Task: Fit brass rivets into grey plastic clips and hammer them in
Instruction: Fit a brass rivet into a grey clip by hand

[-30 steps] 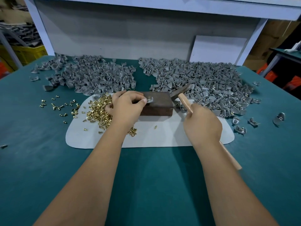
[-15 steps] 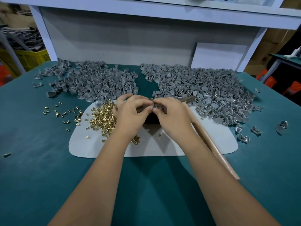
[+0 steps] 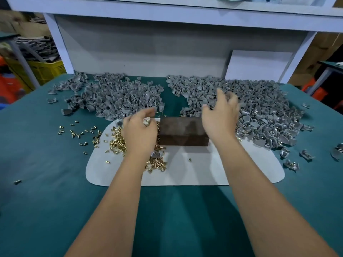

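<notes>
Nearest me, two bare forearms reach out over the teal table (image 3: 46,210) and across the pale mat (image 3: 194,173). On the mat sits the dark block (image 3: 182,133), its top now bare; half a second ago both hands were pinched together over it on a clip, and a second ago the right hand held a hammer beside it. The hammer is out of sight now, so that clip looks finished and a fresh cycle seems to be starting. The left hand (image 3: 139,132) hangs over the heap of brass rivets (image 3: 117,143) just left of the block, fingers curled down, with something small and brassy showing at the fingertips, probably a rivet, though I cannot tell whether it is actually pinched. One grey clip (image 3: 157,154) lies among the rivets just under that wrist. Stray rivets (image 3: 78,133) are scattered further left on the table. The right hand (image 3: 219,115) has gone out past the block over the right pile of clips (image 3: 259,108), fingers spread and blurred with motion, holding nothing I can make out; whether it has just tossed the done clip or is reaching for a new one I cannot say. A second pile of clips (image 3: 115,97) lies far left, with a gap of bare table between the two. Behind stands the grey back panel (image 3: 148,49) under a white shelf frame (image 3: 167,13).
</notes>
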